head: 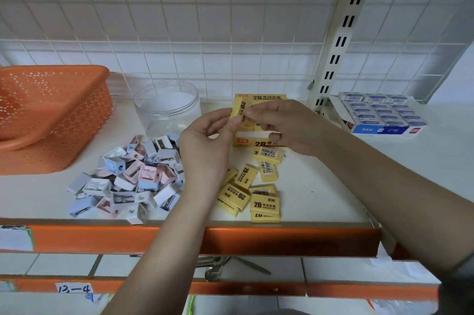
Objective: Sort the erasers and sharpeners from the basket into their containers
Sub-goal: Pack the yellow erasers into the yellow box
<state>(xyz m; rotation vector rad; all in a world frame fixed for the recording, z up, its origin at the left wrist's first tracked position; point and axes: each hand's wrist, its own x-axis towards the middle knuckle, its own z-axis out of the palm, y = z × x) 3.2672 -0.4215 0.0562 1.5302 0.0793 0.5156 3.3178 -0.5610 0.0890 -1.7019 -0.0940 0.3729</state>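
Note:
Both hands meet above the yellow eraser box at mid-shelf. My left hand and my right hand together pinch one yellow 2B eraser, held upright over the box. Several more yellow erasers lie loose on the shelf just in front of the box. A heap of pastel pink, blue and white sharpeners lies to the left of my left wrist. The clear round jar stands behind the heap. The orange basket sits tipped at the far left.
A blue-and-white carton of white erasers stands open on the neighbouring shelf at the right, past a slotted metal upright. A white wire grid backs the shelf. The orange shelf edge runs across the front, with a lower shelf beneath.

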